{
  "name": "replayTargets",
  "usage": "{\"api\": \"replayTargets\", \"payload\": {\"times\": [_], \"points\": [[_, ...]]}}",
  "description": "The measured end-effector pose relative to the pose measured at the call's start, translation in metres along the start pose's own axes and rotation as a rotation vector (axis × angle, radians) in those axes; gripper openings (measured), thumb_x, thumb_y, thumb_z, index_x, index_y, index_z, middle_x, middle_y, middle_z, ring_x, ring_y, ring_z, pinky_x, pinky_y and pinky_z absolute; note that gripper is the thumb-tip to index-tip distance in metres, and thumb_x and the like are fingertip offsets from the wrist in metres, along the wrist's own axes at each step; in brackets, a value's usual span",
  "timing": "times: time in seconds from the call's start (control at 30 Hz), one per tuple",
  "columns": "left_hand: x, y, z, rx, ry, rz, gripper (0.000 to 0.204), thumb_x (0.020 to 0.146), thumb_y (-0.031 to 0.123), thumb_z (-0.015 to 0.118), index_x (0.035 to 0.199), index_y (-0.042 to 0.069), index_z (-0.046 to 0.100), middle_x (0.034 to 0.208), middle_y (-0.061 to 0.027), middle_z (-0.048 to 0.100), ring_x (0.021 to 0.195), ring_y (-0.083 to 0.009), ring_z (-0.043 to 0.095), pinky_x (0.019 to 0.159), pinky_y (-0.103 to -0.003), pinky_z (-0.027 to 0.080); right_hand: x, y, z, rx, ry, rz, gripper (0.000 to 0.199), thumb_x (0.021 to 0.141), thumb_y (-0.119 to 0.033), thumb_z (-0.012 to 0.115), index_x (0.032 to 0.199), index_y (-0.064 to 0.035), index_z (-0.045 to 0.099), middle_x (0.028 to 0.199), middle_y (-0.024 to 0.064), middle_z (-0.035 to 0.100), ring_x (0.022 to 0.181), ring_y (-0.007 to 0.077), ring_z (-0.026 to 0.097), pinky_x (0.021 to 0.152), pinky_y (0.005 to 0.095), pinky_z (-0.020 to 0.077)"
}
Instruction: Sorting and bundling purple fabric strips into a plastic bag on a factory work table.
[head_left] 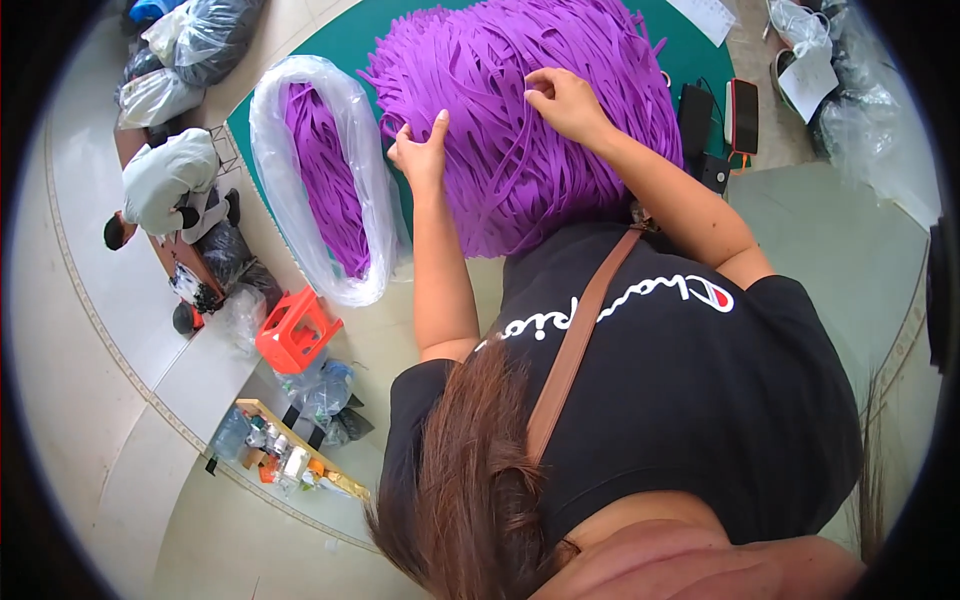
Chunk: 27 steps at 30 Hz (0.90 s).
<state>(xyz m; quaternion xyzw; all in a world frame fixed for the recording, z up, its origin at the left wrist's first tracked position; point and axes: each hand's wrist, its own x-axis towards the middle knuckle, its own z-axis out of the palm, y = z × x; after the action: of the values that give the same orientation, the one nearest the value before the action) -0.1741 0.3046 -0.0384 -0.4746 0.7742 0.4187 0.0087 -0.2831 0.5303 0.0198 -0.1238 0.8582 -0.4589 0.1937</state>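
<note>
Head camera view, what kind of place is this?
Probably a small workshop for sorting or packing: a big pile of purple strips on a green table, a clear bag holding more strips, and stuffed plastic sacks on the floor.

I see small workshop: green table (345, 40) heaped with purple straps (520, 120), bagged stock (200, 40) on tiled floor (90, 330), second worker (165, 185).

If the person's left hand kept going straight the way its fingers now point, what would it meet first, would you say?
The left hand already rests at the edge of the pile of purple strips, fingers pointing up and into it. It would likely press straight into those strips, though depth is hard to judge.
</note>
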Motion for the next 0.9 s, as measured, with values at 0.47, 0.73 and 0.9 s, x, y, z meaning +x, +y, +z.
{"api": "replayTargets", "payload": {"times": [0.47, 0.73, 0.9], "points": [[-0.006, 0.056, -0.017, -0.637, -0.526, -0.170, 0.059, 0.072, 0.027, 0.080, 0.113, -0.008, 0.057, 0.108, -0.0139, 0.063, 0.099, -0.0216, 0.061, 0.089, -0.032, 0.046, 0.010, -0.005, 0.042, -0.180, -0.051, 0.055, 0.081, 0.070, -0.050, 0.074, 0.124, 0.0047, 0.046, 0.112, 0.0233, 0.052, 0.104, 0.0330, 0.053, 0.091, 0.0382, 0.0436], [-0.010, 0.060, 0.004, 0.233, -0.117, 0.496, 0.075, 0.065, 0.041, 0.083, 0.111, -0.010, 0.054, 0.105, -0.0179, 0.063, 0.098, -0.0272, 0.061, 0.088, -0.038, 0.046, 0.030, -0.018, 0.030, -0.154, -0.132, 0.161, 0.076, 0.066, -0.048, 0.074, 0.110, 0.0105, 0.057, 0.109, 0.0279, 0.059, 0.104, 0.0361, 0.058, 0.089, 0.0388, 0.0464], [-0.011, 0.064, 0.004, -0.714, -0.398, -0.028, 0.049, 0.070, 0.011, 0.080, 0.111, -0.003, 0.057, 0.104, -0.0117, 0.065, 0.091, -0.0221, 0.064, 0.082, -0.033, 0.051, 0.041, 0.004, 0.048, 0.169, -0.250, 0.255, 0.071, 0.064, -0.044, 0.074, 0.110, 0.0080, 0.058, 0.101, 0.0261, 0.063, 0.101, 0.0360, 0.061, 0.087, 0.0386, 0.0475]]}}
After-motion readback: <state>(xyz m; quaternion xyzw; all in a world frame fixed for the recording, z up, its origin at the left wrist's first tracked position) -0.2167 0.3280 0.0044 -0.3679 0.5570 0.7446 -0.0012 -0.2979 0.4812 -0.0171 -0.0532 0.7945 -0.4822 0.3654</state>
